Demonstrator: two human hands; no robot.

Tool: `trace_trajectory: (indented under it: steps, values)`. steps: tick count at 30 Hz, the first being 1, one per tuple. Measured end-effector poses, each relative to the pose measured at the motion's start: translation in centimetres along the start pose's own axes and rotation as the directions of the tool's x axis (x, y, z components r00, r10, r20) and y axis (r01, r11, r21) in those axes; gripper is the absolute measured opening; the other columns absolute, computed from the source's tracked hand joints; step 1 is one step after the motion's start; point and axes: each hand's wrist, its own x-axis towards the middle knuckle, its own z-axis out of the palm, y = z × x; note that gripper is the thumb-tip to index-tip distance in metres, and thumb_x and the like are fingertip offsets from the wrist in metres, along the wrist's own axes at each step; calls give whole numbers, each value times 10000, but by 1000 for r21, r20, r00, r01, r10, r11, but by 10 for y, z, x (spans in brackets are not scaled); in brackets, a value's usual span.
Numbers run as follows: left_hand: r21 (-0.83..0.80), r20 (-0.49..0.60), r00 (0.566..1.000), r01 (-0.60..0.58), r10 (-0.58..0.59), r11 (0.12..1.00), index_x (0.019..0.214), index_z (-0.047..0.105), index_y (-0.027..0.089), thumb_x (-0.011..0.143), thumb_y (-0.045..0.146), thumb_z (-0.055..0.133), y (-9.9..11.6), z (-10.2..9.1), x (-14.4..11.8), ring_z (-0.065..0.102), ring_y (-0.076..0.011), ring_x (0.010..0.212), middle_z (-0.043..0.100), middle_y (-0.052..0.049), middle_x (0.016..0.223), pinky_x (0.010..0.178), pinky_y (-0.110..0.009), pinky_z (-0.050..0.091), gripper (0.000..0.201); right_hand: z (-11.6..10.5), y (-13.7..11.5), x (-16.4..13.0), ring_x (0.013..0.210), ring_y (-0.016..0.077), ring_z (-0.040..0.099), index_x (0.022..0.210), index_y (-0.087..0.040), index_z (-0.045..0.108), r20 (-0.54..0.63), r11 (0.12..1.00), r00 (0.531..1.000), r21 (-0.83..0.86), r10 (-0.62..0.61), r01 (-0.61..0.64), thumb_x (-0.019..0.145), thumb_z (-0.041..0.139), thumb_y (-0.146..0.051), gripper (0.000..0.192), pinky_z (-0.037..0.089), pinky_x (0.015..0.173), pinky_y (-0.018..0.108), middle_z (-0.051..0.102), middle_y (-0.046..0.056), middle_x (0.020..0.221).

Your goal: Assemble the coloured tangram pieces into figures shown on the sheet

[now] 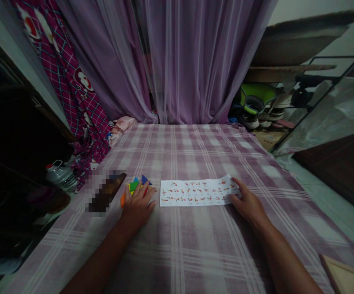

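Observation:
Several flat coloured tangram pieces [134,185] in blue, green, yellow, red and orange lie on the checked cloth, partly hidden beneath my left hand [138,202]. That hand rests over them with its fingers spread. To the right is a long white paper sheet [198,192] printed with rows of small coloured figures. My right hand [246,200] pinches the sheet's right end between thumb and fingers; this end is slightly raised, while the left end lies against the cloth.
A dark phone-like object [111,190], partly pixelated, lies left of the pieces. A wooden tray [345,275] sits at the lower right edge. Purple curtains [192,61] hang behind the checked cloth [180,151]. A shoe rack [275,102] stands right, a plastic bottle [60,175] left.

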Motion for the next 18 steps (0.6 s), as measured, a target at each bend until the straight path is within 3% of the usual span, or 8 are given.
trace_trajectory:
  steps: [3,5,7,10,12,15,16,18]
  values:
    - [-24,-40,999,-30,29,999,1328,554,179,940,374,477,9,1,-10,404,-363,1380,504,-161,1455,1134,-664,177,441,-2,1,-8,733,242,668,1485,-238,384,0,1000,1000,-16,-1,1,856,505,-343,649,448,634,297,704,29,790]
    - [-60,-43,990,-134,132,989,1404,471,161,949,392,466,24,3,-18,382,-338,1396,491,-157,1468,1152,-624,180,510,-2,1,-13,728,248,670,1495,-231,363,-10,1000,1000,-29,6,-7,861,491,-351,658,457,636,306,705,36,796]
    - [-97,-17,968,-252,251,963,1451,406,174,948,392,487,41,8,-24,361,-310,1412,470,-140,1489,1167,-589,174,555,0,1,-16,754,262,676,1510,-216,331,-31,999,999,-40,21,-22,872,467,-353,667,475,668,326,710,51,824]
    - [-117,12,954,-296,299,948,1453,406,215,940,393,526,61,15,-26,359,-304,1414,460,-128,1499,1173,-590,144,556,4,5,-17,871,289,680,1519,-206,304,-92,998,996,-62,20,-26,877,456,-350,675,499,753,370,716,92,969]
    - [-118,15,955,-294,298,948,1442,425,218,938,406,534,66,19,-23,364,-312,1411,463,-136,1495,1172,-598,136,549,7,7,-17,1043,314,639,1499,-191,336,-169,994,984,-102,-49,32,866,472,-337,663,493,849,410,655,144,1197]
    - [-128,8,956,-290,294,948,1441,428,209,938,411,533,64,22,-19,355,-316,1416,458,-142,1497,1171,-598,145,553,10,-3,-25,1311,351,450,1434,-171,437,-287,965,931,-199,-224,171,874,482,-318,581,399,1013,488,434,184,1478]
    - [-132,4,955,-292,296,947,1440,428,202,937,410,535,63,23,-18,350,-316,1419,454,-143,1500,1170,-596,155,555,12,-10,-31,1359,357,391,1412,-178,470,-294,947,911,-229,-288,225,888,479,-323,543,358,1049,514,388,181,1515]
    - [-141,-10,953,-300,302,943,1432,434,183,933,399,541,62,23,-18,337,-320,1425,446,-148,1505,1165,-591,182,553,19,-30,-46,1407,347,326,1383,-209,520,-202,880,867,-254,-455,402,917,486,-347,487,291,1098,532,393,162,1523]
